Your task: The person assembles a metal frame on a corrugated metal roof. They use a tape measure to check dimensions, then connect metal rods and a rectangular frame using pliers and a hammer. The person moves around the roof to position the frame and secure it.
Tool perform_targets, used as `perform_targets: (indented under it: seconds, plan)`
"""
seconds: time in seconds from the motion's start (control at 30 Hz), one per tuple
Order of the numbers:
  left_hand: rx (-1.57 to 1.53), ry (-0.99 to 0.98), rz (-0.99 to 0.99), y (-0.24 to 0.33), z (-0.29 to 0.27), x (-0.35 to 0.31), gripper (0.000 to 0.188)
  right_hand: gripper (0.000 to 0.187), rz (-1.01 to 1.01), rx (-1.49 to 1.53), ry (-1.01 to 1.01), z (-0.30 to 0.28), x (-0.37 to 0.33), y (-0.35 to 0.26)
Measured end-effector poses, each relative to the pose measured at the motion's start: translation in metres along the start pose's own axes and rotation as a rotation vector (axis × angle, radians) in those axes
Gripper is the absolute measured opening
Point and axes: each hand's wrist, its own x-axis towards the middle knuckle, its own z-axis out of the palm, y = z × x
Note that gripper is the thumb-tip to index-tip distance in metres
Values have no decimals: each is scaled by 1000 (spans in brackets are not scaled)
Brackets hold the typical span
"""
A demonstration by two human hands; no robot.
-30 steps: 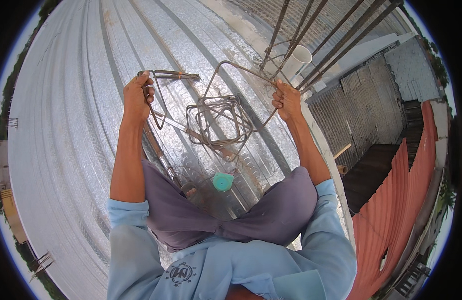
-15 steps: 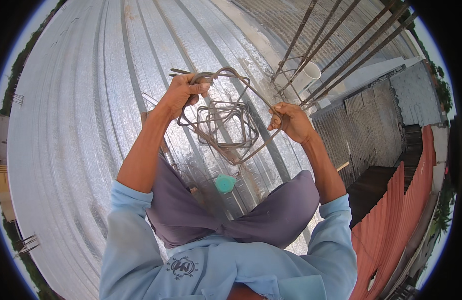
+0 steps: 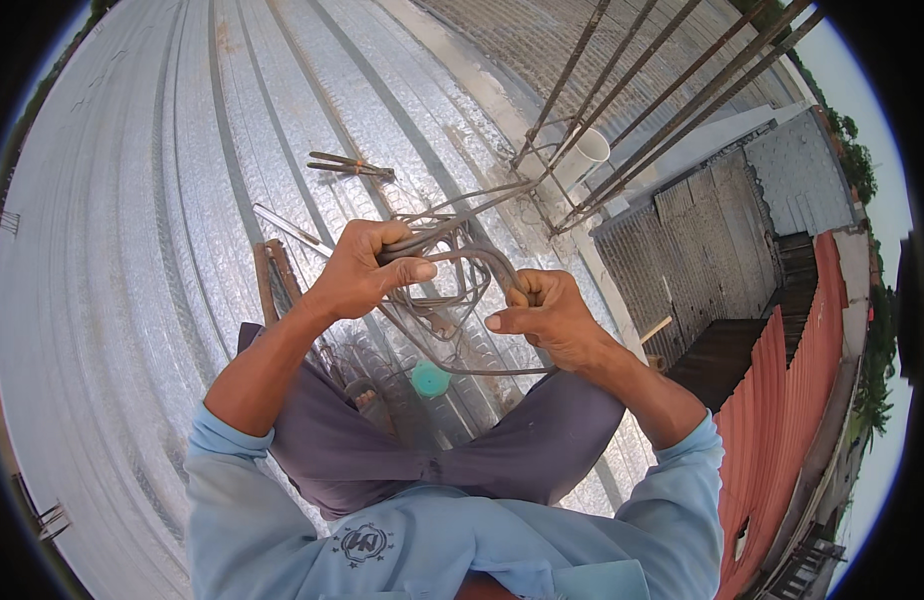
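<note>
The left hand (image 3: 367,268) and right hand (image 3: 549,315), both curled closed, grip bent metal rods (image 3: 496,264) between them above the metal roof (image 3: 132,250), while a white cylinder (image 3: 588,148), contents indiscernible, stands beside steel bars (image 3: 629,82).

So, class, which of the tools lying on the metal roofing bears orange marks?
The pincer-like tool with two dark handles, farthest from the person, beyond the left hand. The silver-shafted tool and the rusty bars, nearer the person, show no orange.
</note>
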Motion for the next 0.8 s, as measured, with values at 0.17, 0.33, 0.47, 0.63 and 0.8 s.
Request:
perform_targets:
  seconds: [0.17,0.33,0.47,0.63,0.8]
  plan:
    - [-12,85,40,3,1,-11,43,39,29,119,18,7,-8,-9]
    - [14,138,56,-2,-6,-11,41,43,37,336,31,2,-8,-8]
    - [17,183,59,-5,-10,-10,42,48,62,398,7,-3,-7,-9]
    - [-20,209,41,-6,-15,-12,40,50,43,410,6,-7,-5,-6]
    - [13,206,25,-8,-7,-8,39,50,81,320,68,-10,4,-6]
